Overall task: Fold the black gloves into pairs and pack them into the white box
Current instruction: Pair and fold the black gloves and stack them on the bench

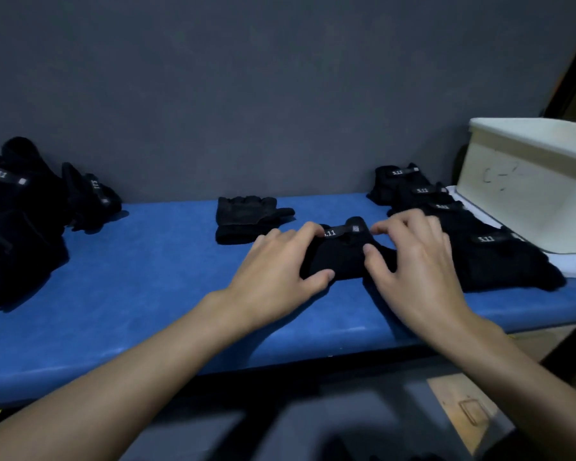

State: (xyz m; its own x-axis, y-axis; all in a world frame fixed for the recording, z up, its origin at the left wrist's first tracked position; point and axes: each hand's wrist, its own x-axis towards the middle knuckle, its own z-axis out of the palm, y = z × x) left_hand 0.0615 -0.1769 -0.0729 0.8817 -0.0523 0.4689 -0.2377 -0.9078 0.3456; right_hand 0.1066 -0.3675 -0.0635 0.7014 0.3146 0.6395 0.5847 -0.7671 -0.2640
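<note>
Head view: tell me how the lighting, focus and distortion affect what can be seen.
Head view: dim light, so the black gloves under the left hand and right hand lose their folds; the white strap lettering is soft; the wide lens bows the blue table edge; the bottom of the frame is blurred; the white box shows no glare.

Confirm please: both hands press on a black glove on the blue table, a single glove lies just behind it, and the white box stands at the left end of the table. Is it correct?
Not quite. The head view shows the white box at the right end of the blue table, not the left; a pile of gloves lies at the left. The rest holds: left hand and right hand press the black glove, the single glove behind it.
</note>
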